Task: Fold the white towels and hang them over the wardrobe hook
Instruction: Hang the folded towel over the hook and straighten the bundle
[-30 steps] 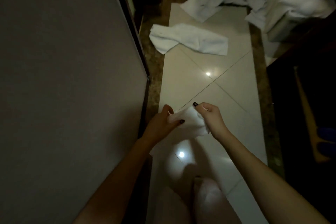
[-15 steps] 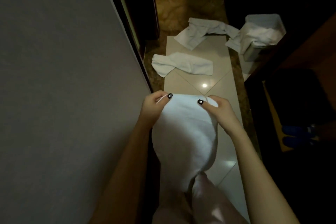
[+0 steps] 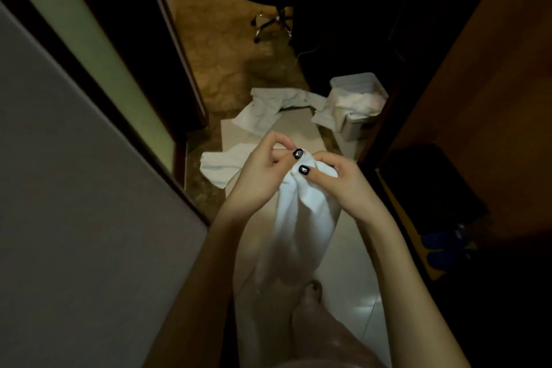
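Pinching white towel [image 3: 301, 218] by its top edge in left hand [image 3: 263, 176] and right hand [image 3: 337, 181], thumbs close together; hanging free over narrow floor strip [image 3: 346, 278].

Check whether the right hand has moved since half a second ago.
Yes. The right hand has moved left to meet the left hand, closing the held towel; both now overlap the floor towel they were below.
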Demonstrator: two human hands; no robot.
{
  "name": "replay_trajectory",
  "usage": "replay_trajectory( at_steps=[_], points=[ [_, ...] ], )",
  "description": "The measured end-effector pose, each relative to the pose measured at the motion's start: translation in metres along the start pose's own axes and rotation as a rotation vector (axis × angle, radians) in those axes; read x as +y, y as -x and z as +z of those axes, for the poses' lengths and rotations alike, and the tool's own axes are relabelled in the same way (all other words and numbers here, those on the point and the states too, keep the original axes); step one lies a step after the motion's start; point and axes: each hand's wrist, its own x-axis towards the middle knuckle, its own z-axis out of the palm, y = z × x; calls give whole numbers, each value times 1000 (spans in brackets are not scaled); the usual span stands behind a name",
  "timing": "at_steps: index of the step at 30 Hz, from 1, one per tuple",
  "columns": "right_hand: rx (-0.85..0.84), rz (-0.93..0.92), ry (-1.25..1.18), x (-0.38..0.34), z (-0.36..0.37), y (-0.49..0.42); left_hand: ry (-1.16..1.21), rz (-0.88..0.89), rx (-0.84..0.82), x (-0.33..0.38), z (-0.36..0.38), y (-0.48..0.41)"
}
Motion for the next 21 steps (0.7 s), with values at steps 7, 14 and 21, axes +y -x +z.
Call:
replay_trajectory(
  at_steps=[7,14,21],
  points=[
    [366,25,37,2,-98,-77,-196,-52,-268,-13,5,-136],
    [711,155,-10,32,-171,-97,-277,46,-384,-37,49,-225],
    [1089,317,-119,58,-218,-106,-286,143,-522,-45,116,-324]
  ],
)
